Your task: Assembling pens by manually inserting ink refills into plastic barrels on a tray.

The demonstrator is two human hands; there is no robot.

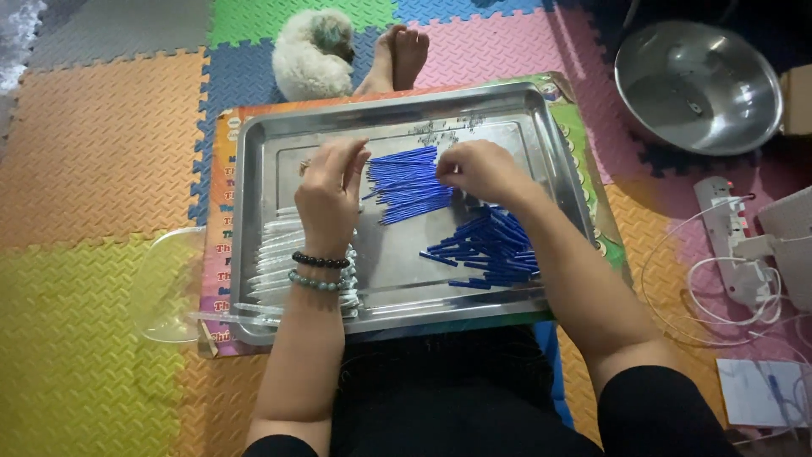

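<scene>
Both sets of fingers look pinched at the neat blue tube bundle [408,184] mid-tray: my left hand [330,193] curls at its near end, my right hand [480,169] closes on the other. I judge a careless nudge would scatter it into the loose blue pile [486,250] on the steel tray [389,292].

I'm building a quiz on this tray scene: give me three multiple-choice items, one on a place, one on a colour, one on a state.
1. Where do the clear tubes lie in the metal tray?
A. its left side
B. its far right corner
C. outside it

2. What colour are the thin sticks?
A. red
B. blue
C. yellow

3. How is the steel bowl?
A. upright and empty
B. upside down
C. full of sticks

Answers: 1 A, they lie under the left hand's wrist; 2 B, both piles by the right hand are blue; 3 A, its bare inside shows.
</scene>
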